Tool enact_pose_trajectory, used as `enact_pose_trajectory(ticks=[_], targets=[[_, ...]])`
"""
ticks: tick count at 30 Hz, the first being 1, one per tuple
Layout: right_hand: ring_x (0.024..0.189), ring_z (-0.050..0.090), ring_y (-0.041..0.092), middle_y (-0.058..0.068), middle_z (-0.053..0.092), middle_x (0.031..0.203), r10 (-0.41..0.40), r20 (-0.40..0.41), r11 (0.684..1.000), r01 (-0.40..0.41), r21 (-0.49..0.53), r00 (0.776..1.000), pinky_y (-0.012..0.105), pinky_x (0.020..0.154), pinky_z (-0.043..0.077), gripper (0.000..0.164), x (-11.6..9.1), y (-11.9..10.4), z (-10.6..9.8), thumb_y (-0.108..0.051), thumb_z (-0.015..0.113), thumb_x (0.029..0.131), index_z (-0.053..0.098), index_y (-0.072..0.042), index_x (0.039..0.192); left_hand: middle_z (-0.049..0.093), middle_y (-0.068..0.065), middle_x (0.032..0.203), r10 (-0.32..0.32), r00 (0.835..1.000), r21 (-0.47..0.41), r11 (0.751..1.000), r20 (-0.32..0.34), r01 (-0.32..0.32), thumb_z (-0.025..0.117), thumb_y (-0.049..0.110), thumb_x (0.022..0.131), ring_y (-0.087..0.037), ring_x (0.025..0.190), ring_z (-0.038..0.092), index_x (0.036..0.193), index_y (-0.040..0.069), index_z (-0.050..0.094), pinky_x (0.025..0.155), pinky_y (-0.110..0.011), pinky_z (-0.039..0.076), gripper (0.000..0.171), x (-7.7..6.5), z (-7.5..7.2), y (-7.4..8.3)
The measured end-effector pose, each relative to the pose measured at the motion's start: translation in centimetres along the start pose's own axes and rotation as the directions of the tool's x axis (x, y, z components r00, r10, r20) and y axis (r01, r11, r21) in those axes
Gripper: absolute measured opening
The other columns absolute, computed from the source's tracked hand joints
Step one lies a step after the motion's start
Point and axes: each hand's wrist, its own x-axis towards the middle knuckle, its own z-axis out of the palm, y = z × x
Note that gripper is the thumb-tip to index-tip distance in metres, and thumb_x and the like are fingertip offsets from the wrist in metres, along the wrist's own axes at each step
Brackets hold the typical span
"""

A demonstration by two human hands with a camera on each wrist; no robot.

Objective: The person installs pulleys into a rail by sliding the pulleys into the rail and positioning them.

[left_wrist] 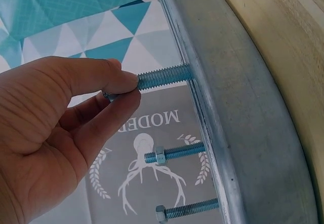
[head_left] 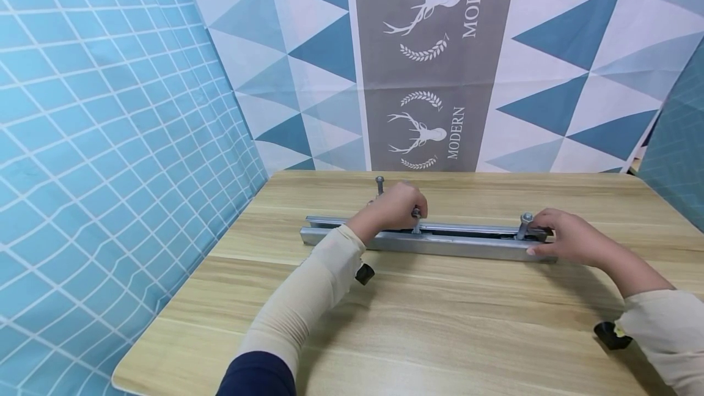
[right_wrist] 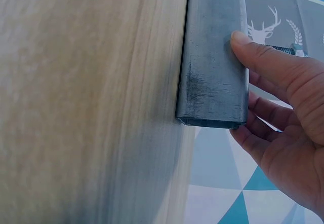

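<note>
A: Where's the rail?

B: Lengthwise on the counter, slot side up, running beneath the left hand and ending in the right hand.

A: What does the left hand have?

B: A bolt that stands in the slot. Thumb and forefinger pinch its upper end; bare thread shows between them and the rail.

A: And the right?

B: It grips the rail's end, thumb on the near wall, fingers bent at the far side, so the rail sits between them.

A: Other bolts nearby?

B: A second bolt rises just beside the right hand; I can't tell if they touch. A third bolt, with a nut near its tip, and a fourth bolt stand left of the left hand, apart from its fingertips.
</note>
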Motion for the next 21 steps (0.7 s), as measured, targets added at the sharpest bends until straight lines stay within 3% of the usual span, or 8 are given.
enact_pose_trajectory(ticks=[21], targets=[[0.105, 0.056, 0.047, 0.030, 0.057, 0.117, -0.008, -0.007, 1.000, 0.008, -0.003, 1.000, 0.057, 0.080, 0.049, 0.059, -0.1, 0.2, 0.1, -0.028, 0.082, 0.076, 0.062, 0.010, 0.117, 0.072, 0.006, 0.089, -0.002, 1.000, -0.023, 1.000, 0.002, 0.002, 0.064, -0.005, 0.074, -0.006, 0.082, 0.062, 0.089, 0.011, 0.078, 0.075, -0.018, 0.049, 0.026, 1.5, 0.4, 1.5]])
